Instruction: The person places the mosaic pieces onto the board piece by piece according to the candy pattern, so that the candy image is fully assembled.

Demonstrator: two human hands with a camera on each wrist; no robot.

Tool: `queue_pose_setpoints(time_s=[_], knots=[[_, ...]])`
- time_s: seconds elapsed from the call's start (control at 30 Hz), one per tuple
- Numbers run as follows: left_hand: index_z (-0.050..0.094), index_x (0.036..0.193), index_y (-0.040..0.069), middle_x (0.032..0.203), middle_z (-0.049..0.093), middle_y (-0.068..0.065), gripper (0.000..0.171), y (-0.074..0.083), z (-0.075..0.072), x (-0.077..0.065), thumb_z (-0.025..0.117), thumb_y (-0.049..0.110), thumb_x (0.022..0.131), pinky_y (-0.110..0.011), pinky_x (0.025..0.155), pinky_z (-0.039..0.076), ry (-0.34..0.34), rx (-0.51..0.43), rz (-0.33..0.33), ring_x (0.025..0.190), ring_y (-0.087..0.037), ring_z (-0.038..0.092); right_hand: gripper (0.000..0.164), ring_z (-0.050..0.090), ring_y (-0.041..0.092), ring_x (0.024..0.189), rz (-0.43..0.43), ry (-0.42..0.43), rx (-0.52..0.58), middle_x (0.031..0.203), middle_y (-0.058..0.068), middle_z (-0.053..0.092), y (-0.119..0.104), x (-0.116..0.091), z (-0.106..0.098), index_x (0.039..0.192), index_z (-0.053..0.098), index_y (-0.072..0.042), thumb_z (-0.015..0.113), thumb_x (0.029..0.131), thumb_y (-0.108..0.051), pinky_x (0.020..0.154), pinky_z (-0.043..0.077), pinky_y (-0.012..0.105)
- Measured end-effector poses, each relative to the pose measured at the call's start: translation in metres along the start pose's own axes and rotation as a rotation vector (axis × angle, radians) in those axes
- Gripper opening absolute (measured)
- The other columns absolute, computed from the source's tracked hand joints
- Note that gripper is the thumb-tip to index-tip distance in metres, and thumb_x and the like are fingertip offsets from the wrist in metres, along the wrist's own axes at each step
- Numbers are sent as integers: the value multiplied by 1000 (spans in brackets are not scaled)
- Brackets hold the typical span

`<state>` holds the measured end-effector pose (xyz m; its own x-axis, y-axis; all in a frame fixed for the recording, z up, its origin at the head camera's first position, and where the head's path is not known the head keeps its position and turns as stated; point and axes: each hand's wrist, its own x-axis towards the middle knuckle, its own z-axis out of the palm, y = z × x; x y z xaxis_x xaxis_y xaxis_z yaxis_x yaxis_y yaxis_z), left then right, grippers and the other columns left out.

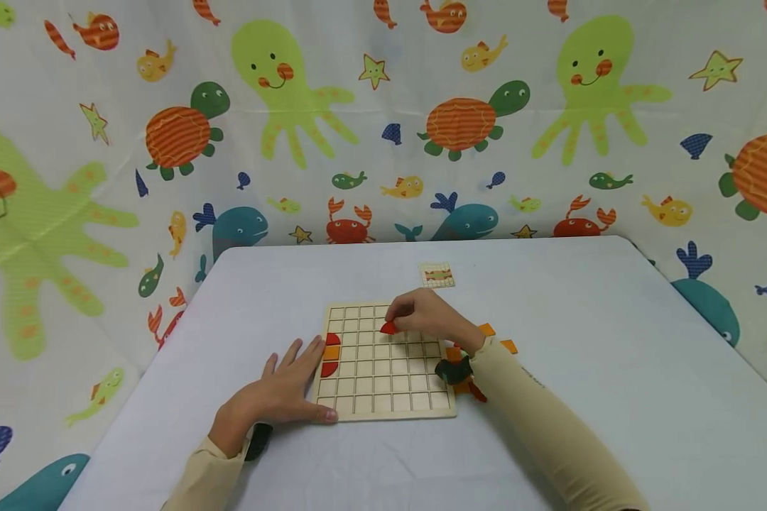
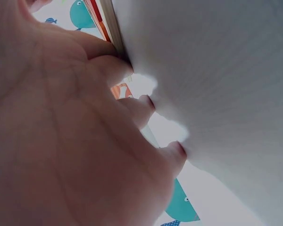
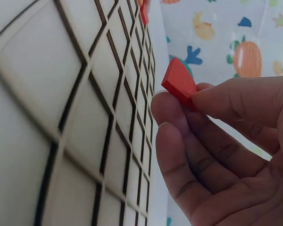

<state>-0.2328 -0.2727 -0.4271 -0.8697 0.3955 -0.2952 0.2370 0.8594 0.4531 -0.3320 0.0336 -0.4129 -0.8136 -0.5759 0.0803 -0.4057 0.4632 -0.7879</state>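
Note:
A wooden grid board (image 1: 383, 385) lies on the white table. In its left column sit two red quarter-round tiles, an upper one (image 1: 333, 339) and a lower one (image 1: 329, 369), with an orange square tile (image 1: 331, 353) between them. My left hand (image 1: 281, 394) rests with fingers spread at the board's left edge, its thumb on the lower left corner. Over the upper middle of the grid, my right hand (image 1: 428, 316) pinches a red quarter-round tile (image 3: 180, 81) between thumb and fingers; the right wrist view shows it held apart from the board.
Several loose orange and red tiles (image 1: 508, 346) lie right of the board, partly hidden by the right forearm. A small pattern card (image 1: 437, 275) lies behind the board. A curtain with sea animals (image 1: 383, 128) hangs behind the table (image 1: 613, 319).

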Motion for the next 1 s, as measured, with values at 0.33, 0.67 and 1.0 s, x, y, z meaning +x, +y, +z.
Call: queue_pose_setpoints(time_s=[0.33,0.67,1.0], knots=[[16,171,2,177,14,-20,134,8,5,-4,89,63,76,-77,120,-3,7,-3,-6,161,-49,1,14,62,18,89,-52,-20,-22,97,0,76,-6,11,20,100,81,-7,69,95,-1,81,55,31],[16,171,1,177,13,-20,134,10,7,-4,89,63,77,-77,120,-2,14,15,-8,161,-50,1,14,63,13,83,-103,-35,-34,93,0,75,-13,24,39,98,81,-4,70,96,4,81,55,23],[17,171,1,177,14,-20,135,6,8,-1,89,65,75,-78,120,-2,19,30,-3,161,-50,2,12,63,10,82,-150,-61,-84,91,1,76,-17,39,51,97,81,-2,71,95,5,81,54,22]])
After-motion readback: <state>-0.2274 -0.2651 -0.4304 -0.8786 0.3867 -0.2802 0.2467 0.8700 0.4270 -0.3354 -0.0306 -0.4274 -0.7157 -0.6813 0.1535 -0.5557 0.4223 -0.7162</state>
